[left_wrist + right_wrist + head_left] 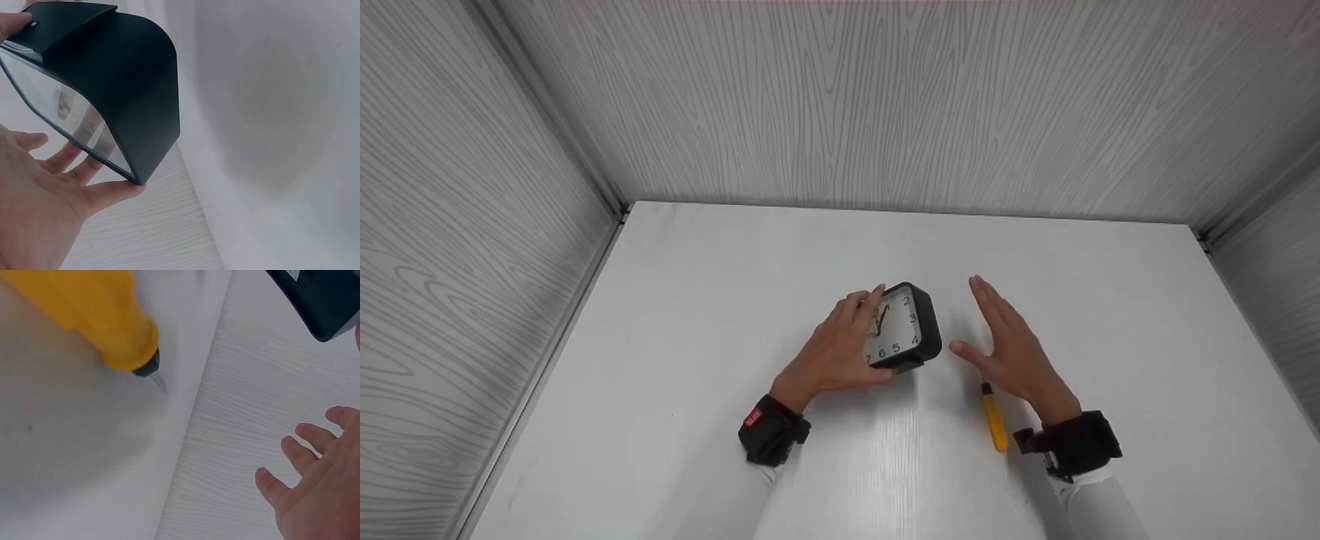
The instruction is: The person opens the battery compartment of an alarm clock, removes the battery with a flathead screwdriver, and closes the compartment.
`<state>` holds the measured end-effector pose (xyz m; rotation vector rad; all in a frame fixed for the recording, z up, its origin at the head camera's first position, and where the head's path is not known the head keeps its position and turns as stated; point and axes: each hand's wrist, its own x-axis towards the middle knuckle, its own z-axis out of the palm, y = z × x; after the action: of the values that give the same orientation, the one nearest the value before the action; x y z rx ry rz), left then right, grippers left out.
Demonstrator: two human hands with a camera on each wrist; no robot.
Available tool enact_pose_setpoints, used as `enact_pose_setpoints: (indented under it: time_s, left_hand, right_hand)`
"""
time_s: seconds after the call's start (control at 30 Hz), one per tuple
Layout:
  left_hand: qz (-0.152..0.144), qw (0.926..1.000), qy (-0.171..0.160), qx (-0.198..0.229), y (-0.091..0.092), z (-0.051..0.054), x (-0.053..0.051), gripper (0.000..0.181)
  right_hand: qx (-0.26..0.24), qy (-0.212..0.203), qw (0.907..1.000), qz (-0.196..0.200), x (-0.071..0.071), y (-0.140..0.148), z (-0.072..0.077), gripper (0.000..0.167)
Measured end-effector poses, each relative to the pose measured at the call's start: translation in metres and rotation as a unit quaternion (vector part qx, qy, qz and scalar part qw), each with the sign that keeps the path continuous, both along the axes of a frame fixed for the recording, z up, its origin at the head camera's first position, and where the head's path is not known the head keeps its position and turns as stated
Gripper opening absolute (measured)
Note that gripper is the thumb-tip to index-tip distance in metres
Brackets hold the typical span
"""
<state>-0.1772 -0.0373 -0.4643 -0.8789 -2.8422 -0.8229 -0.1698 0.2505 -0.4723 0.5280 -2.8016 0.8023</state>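
Note:
A square black desk clock (898, 326) with a white face stands tilted above the middle of the table. My left hand (836, 352) holds it by its left side, fingers over the face and thumb by the foot underneath. In the left wrist view the dark side of the clock (129, 84) fills the upper left. My right hand (1020, 360) is apart from the clock, to its right, with fingers extended and nothing held. Below that hand lies a screwdriver (994, 420) with a yellow handle; the right wrist view shows its black collar and thin metal shaft.
The white table (720, 277) is bounded by a wood-grain panel (840, 105) at the back. Similar panels rise along the left (450, 300) and right sides. Black bands (772, 431) are strapped round both wrists.

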Motion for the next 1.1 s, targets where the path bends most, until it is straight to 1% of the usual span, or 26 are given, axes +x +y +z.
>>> enact_pose_setpoints:
  time_s: [0.1, 0.23, 0.4, 0.53, 0.63, 0.77, 0.93, 1.1]
  left_hand:
    - [-0.002, 0.9998, -0.002, 0.018, -0.001, 0.001, 0.001, 0.114]
    - [-0.003, 0.9994, -0.009, 0.033, -0.002, -0.001, 0.002, 0.113]
    - [-0.003, 0.9985, -0.022, 0.051, -0.005, 0.0, 0.002, 0.113]
    - [-0.008, 0.9973, -0.022, 0.069, -0.006, 0.002, 0.003, 0.112]
    - [-0.014, 0.9954, -0.026, 0.092, -0.007, 0.001, 0.003, 0.113]
    - [-0.015, 0.9917, -0.045, 0.12, -0.008, 0.003, 0.003, 0.113]
    - [-0.012, 0.9893, -0.062, 0.132, -0.008, 0.007, 0.004, 0.114]
    - [-0.012, 0.9885, -0.068, 0.135, -0.008, 0.008, 0.006, 0.113]
  right_hand:
    - [-0.002, 0.011, 0.9999, 0.01, 0.002, -0.003, 0.001, 0.093]
    - [-0.003, 0.012, 0.9998, 0.017, 0.003, -0.004, 0.0, 0.093]
    - [-0.011, -0.002, 0.9997, 0.022, 0.005, -0.003, -0.001, 0.094]
    - [-0.018, -0.011, 0.9994, 0.027, 0.007, -0.002, -0.004, 0.094]
    - [-0.023, -0.015, 0.9991, 0.033, 0.009, -0.003, -0.004, 0.094]
    - [-0.027, -0.021, 0.9985, 0.043, 0.01, -0.005, -0.004, 0.095]
    - [-0.036, -0.029, 0.9977, 0.049, 0.011, -0.008, -0.002, 0.096]
    - [-0.044, -0.035, 0.9967, 0.059, 0.013, -0.012, -0.003, 0.098]
